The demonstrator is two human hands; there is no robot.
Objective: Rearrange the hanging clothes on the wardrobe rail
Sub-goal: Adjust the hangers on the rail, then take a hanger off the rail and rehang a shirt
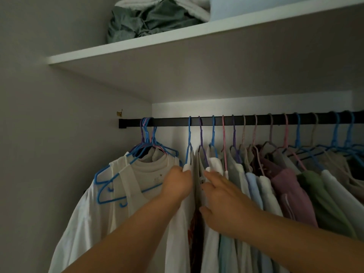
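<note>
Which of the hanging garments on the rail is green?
The olive-green cloth garment, hanging toward the right end of the black metal rail. It sits between a mauve purple garment and a white one; the clothes nearer the hands are white or pale blue.

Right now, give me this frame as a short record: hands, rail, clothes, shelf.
left hand: on the shoulder of a white garment, fingers curled around its edge
right hand: among the garments just right of that, fingers spread; grip unclear
rail: dark bar, hung with blue, purple, pink and beige hangers
left cluster: several hangers bunched at the rail's left end, a white T-shirt in front
right run: mauve garment, green garment, pale ones
shelf: white, holds crumpled green fabric and light bedding
</note>
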